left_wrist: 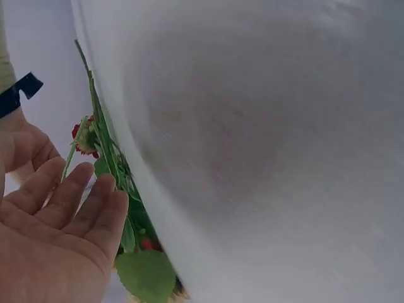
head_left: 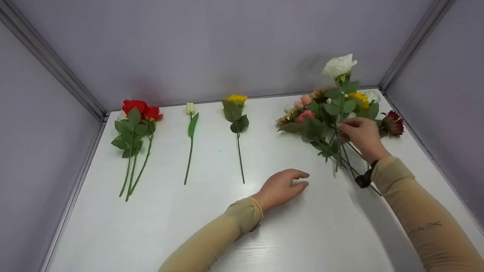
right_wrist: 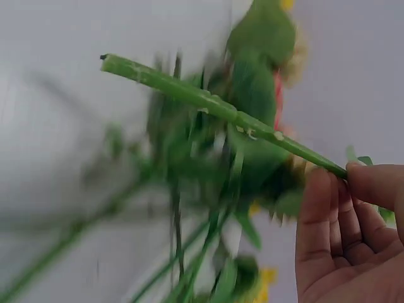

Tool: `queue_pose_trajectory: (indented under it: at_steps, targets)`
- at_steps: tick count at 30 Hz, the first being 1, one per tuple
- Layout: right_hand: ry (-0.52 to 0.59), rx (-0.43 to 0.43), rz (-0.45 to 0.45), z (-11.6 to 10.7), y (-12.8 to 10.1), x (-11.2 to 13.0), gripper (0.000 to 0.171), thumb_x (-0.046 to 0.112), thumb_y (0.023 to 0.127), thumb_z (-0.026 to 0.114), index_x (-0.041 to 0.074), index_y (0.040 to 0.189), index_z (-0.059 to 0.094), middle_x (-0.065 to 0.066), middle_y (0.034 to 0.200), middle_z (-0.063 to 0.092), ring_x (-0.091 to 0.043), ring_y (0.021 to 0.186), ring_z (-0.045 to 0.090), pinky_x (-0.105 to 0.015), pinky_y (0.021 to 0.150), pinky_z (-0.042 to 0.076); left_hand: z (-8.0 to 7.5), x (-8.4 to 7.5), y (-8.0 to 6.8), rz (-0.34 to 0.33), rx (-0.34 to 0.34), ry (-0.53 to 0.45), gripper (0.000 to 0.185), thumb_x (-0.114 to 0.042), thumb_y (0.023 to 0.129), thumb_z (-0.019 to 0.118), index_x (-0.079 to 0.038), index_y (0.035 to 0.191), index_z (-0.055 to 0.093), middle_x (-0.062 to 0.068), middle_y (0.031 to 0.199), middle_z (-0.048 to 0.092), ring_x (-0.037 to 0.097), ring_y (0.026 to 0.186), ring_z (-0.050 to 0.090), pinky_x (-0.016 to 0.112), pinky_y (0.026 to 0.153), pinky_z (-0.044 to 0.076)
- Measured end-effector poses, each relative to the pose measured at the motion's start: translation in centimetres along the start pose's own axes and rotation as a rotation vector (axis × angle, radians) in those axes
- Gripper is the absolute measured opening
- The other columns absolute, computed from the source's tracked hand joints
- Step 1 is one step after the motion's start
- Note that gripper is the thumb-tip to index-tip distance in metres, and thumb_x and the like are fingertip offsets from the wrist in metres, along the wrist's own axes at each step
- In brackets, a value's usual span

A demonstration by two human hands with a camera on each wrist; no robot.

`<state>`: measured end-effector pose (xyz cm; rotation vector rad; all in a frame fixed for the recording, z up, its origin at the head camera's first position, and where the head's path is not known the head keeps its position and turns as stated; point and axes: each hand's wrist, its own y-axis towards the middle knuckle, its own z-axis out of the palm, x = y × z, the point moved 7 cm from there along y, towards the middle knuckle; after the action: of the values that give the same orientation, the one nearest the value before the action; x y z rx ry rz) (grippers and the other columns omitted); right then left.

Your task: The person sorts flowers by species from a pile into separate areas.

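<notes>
My right hand (head_left: 362,136) pinches the green stem of a white rose (head_left: 339,66) between thumb and fingertips. The rose stands upright over a heap of mixed artificial flowers (head_left: 314,126) at the right of the table. In the right wrist view the cut end of its stem (right_wrist: 183,91) points away from the fingers (right_wrist: 315,221). My left hand (head_left: 281,187) hovers over the middle of the table with thumb and fingers apart, nothing between them. Its relaxed fingers (left_wrist: 76,196) also show in the left wrist view.
On the white table (head_left: 151,234) lie red roses (head_left: 141,109) at the left, then a single white tulip (head_left: 190,109) and a yellow flower (head_left: 236,99). A dark red flower (head_left: 394,124) lies at the heap's right edge. Grey walls (head_left: 227,45) enclose the back and sides.
</notes>
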<state>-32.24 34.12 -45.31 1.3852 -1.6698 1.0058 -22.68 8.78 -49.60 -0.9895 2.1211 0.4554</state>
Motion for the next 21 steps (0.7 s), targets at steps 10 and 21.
queue_pose_trajectory:
  at_steps: [10,21]
  targets:
    - [0.222,0.167,-0.035,12.2,-1.9,3.7,0.042,0.024,0.097,0.074,-0.006,0.126,0.065,-0.021,0.114,0.067,-0.03,0.101,0.069,-0.038,0.084,0.06,-3.8,5.5,-2.3,-0.259,-0.182,-0.609,0.039,-0.025,0.1,0.068,-0.004,0.132,0.068,0.0,0.116,0.072,0.013,0.103,0.067,0.032,0.088,0.056]
    - [0.333,0.243,-0.069,19.8,-3.2,6.3,0.034,0.018,0.095,0.076,-0.007,0.117,0.069,-0.019,0.103,0.07,-0.027,0.09,0.07,-0.038,0.081,0.061,-5.3,8.9,-6.3,-0.341,-0.272,-0.715,0.03,-0.02,0.097,0.073,-0.003,0.121,0.07,0.006,0.108,0.072,0.019,0.1,0.069,0.035,0.085,0.059]
